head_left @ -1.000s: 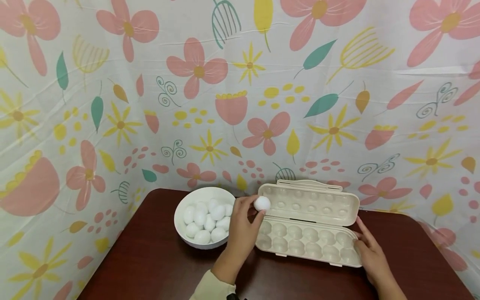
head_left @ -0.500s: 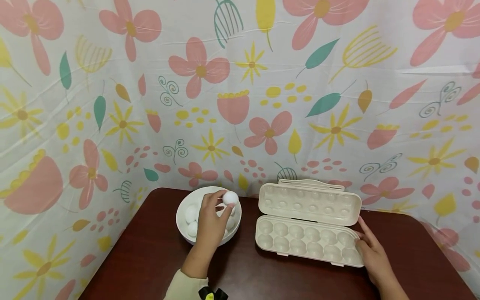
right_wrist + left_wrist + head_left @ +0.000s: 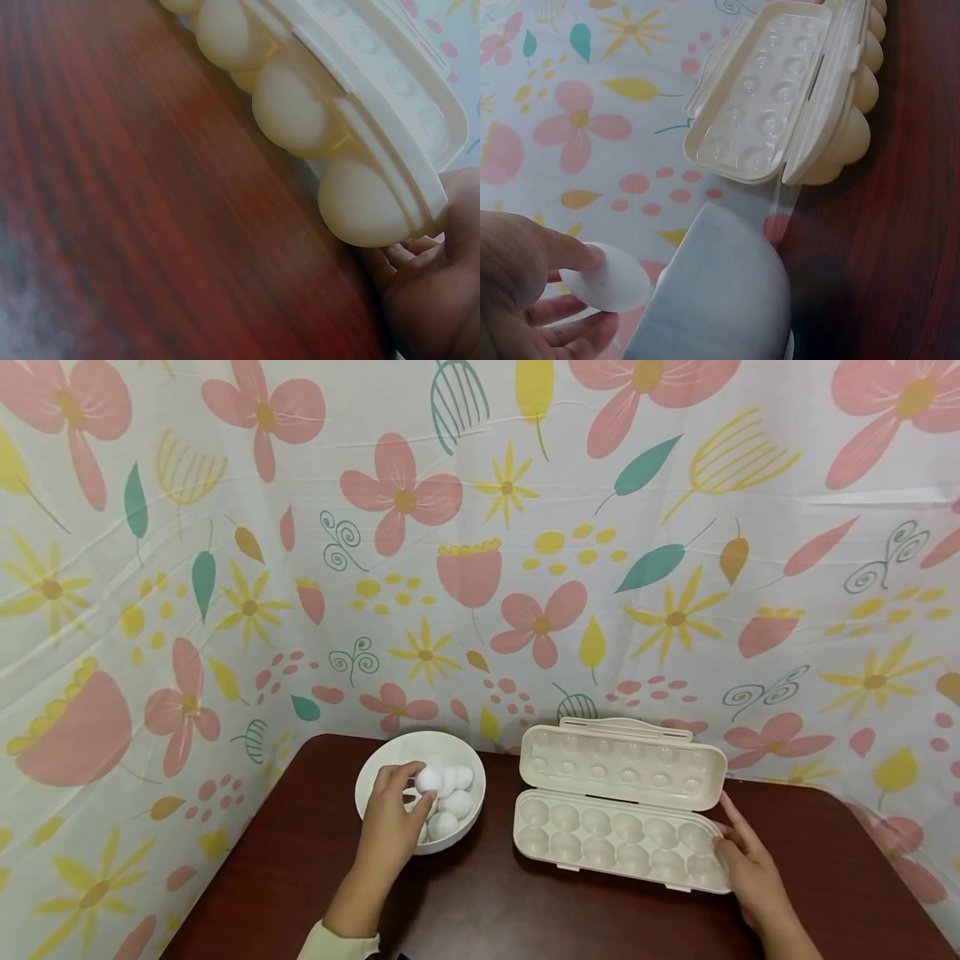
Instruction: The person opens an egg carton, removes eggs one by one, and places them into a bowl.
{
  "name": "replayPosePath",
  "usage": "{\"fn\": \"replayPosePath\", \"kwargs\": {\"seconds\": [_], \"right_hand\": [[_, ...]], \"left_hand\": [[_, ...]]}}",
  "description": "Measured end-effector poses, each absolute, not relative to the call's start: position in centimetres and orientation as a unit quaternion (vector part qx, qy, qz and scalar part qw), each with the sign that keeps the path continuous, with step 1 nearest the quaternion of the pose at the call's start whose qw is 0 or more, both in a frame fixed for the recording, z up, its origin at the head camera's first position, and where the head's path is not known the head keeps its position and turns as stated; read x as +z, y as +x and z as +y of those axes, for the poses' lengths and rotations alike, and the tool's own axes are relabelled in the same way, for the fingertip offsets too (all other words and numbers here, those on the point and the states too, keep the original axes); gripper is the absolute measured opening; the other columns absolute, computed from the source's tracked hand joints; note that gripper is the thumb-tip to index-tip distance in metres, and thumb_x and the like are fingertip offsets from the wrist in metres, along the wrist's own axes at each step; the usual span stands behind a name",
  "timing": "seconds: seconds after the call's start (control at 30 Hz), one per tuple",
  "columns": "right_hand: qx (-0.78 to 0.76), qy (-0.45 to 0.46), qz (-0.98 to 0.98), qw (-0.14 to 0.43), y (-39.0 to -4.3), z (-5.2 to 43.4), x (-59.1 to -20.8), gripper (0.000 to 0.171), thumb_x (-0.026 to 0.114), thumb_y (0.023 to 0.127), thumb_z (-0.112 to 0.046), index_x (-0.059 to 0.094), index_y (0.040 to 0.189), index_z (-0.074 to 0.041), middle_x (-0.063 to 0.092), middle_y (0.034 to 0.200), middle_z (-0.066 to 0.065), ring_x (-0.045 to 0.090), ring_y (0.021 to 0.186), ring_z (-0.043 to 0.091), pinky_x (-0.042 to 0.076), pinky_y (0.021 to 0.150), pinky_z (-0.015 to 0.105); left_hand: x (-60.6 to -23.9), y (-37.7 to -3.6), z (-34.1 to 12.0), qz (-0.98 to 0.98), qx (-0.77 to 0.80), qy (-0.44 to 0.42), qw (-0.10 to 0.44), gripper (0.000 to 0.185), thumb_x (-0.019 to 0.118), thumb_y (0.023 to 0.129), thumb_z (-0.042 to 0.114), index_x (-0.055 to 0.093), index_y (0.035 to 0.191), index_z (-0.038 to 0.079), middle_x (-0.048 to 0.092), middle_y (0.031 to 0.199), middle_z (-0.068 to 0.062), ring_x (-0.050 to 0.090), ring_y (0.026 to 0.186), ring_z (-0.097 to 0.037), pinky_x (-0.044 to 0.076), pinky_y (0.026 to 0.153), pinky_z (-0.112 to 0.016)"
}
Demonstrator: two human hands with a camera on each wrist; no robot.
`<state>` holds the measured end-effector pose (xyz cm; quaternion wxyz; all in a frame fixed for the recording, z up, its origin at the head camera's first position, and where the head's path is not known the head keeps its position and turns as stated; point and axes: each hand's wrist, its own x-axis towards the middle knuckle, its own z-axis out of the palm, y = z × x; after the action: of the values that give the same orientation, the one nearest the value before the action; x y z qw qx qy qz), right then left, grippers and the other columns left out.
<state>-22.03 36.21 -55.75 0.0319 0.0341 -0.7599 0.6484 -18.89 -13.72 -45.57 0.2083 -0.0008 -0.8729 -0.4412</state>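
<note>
- The egg [image 3: 428, 778] sits pinched between my left thumb and fingertips, right over the white bowl [image 3: 372, 775] at the back left of the table [image 3: 300, 877]; more white eggs [image 3: 450, 814] lie in the bowl beneath it.
- My left hand [image 3: 390, 818] is curled round that one egg, fingers closed on it but not squeezing; the left wrist view shows the thumb [image 3: 574, 255] pressed on its top and the other fingers cupped below.
- To do this well, I judge the hold should stay light and even, with the egg kept low over the bowl and clear of the rim, so that a slip would mean a short drop onto the others, not onto the table.
- The egg carton [image 3: 618, 843] lies open just to the right of the bowl, lid tipped back toward the flowered cloth [image 3: 480, 527], and all the cups I can see are empty.
- My right hand [image 3: 750, 868] rests at the carton's right end with fingers fairly straight, touching its edge and steadying it; it grips nothing.
- The right wrist view is close and blurred, so I cannot say how firmly those fingers [image 3: 409, 255] press, only that they lie against the underside of the end cup.
- The two hands are well apart, one at the bowl and one at the far end of the carton.
</note>
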Motion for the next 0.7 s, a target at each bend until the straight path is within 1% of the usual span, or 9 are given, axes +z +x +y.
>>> {"fn": "replayPosePath", "kwargs": {"seconds": [0.13,0.3,0.5,0.7], "right_hand": [[0.651,0.032,-0.758,0.031,-22.1,36.3,-55.7,0.065,0.040,0.108,-0.010,0.013,0.163,-0.031,0.062,0.109,-0.031,0.065,0.094,-0.006,0.056,0.072,0.017],[0.656,0.035,-0.754,0.035,-22.1,36.4,-55.7,0.065,0.040,0.107,-0.010,0.014,0.163,-0.031,0.062,0.110,-0.031,0.065,0.095,-0.006,0.055,0.072,0.016],[0.654,0.034,-0.755,0.031,-22.1,36.4,-55.8,0.065,0.040,0.108,-0.010,0.013,0.163,-0.031,0.061,0.110,-0.031,0.065,0.095,-0.006,0.055,0.072,0.016],[0.654,0.040,-0.755,0.028,-22.1,36.3,-55.9,0.065,0.040,0.108,-0.010,0.013,0.163,-0.031,0.061,0.111,-0.031,0.065,0.096,-0.006,0.055,0.073,0.016]], "left_hand": [[-45.9,-18.6,-14.4,-0.887,-0.420,-0.004,0.193,0.039,0.077,0.088,0.008,0.066,0.126,0.007,0.058,0.116,-0.010,0.067,0.102,-0.025,0.058,0.089,-0.041],[-46.0,-18.4,-14.8,-0.900,-0.394,-0.008,0.186,0.036,0.078,0.085,0.007,0.070,0.121,0.007,0.061,0.111,-0.010,0.065,0.100,-0.021,0.058,0.084,-0.037],[-46.1,-18.3,-14.9,-0.915,-0.368,-0.008,0.165,0.037,0.078,0.084,0.007,0.073,0.121,0.008,0.062,0.107,-0.007,0.065,0.098,-0.019,0.056,0.079,-0.032],[-46.6,-18.3,-15.0,-0.925,-0.348,-0.011,0.153,0.038,0.079,0.083,0.007,0.074,0.121,0.008,0.062,0.107,-0.005,0.061,0.088,-0.015,0.052,0.074,-0.028]]}}
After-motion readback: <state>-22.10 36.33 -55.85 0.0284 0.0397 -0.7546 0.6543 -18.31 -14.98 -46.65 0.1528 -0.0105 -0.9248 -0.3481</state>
